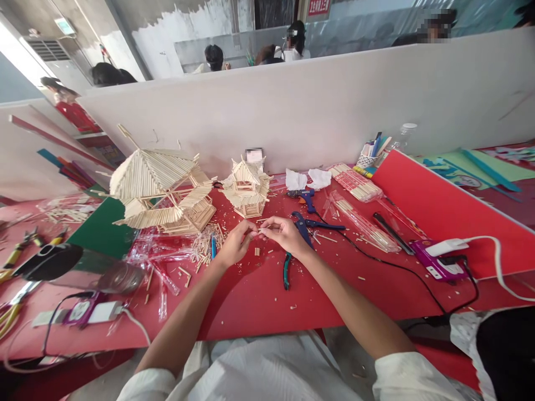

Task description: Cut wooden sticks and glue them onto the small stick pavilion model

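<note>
My left hand (239,243) and my right hand (286,234) meet fingertip to fingertip above the red table (251,312). Both are closed in a pinch, and a tiny pale piece seems to be between them, too small to name. Just below lies a small bundle of short wooden sticks (257,252). Behind my hands stands a small pavilion model (246,189) made of sticks. A larger stick pavilion (167,192) is to the left. Beside my right hand are a blue-handled cutter (302,227) and green-handled pliers (287,272).
A blue glue gun (307,199) trails a black cord to a purple power strip (438,262). Packs of wooden sticks (355,182) lie at right, near a red board (438,206). Plastic wrap, stick offcuts and a clear bottle (108,275) crowd the left. A white partition (292,111) stands behind.
</note>
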The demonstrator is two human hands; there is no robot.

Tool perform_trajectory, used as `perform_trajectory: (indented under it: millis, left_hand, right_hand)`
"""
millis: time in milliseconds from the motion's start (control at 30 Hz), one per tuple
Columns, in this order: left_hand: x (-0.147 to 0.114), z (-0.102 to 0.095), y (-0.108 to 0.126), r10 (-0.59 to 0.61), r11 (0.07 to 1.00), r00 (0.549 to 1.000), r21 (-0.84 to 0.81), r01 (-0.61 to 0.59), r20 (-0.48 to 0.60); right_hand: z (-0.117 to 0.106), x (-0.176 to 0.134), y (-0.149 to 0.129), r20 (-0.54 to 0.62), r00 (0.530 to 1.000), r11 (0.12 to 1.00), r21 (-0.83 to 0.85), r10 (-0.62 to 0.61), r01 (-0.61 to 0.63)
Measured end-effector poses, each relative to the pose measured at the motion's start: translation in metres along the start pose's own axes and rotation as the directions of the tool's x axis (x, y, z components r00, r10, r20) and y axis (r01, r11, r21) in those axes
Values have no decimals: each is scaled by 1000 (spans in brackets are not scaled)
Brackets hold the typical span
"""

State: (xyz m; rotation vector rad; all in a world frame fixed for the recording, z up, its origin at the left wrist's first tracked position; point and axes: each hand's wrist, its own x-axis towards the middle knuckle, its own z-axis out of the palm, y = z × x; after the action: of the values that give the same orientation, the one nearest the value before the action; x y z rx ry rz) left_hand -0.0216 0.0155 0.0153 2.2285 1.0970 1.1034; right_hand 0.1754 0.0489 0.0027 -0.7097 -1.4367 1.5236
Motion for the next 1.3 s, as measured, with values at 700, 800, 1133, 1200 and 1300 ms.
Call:
perform_trajectory:
  millis: [700,800,1133,1200,1300]
  left_hand:
    - [0,-44,-8,-241,875,951,380,299,-195]
    - [2,-34,0,-160,966,986,198,167,-49]
    - [3,-1,6,46,999,994,6,-46,-101]
    - [3,-1,4,20,1000,992,-21,-22,-121]
    - [3,2,4,-23,998,986,-63,13,-163]
  right_hand:
    - [-1,0,-3,-26,999,999,-39,-27,26]
    - [-1,0,-3,-26,999,997,-71,-44,42]
    - [-3,0,-5,16,1000,998,-68,-13,14]
    - [-4,0,-6,29,1000,999,-54,-4,6]
    - [-4,0,-7,34,999,999,-51,-8,9]
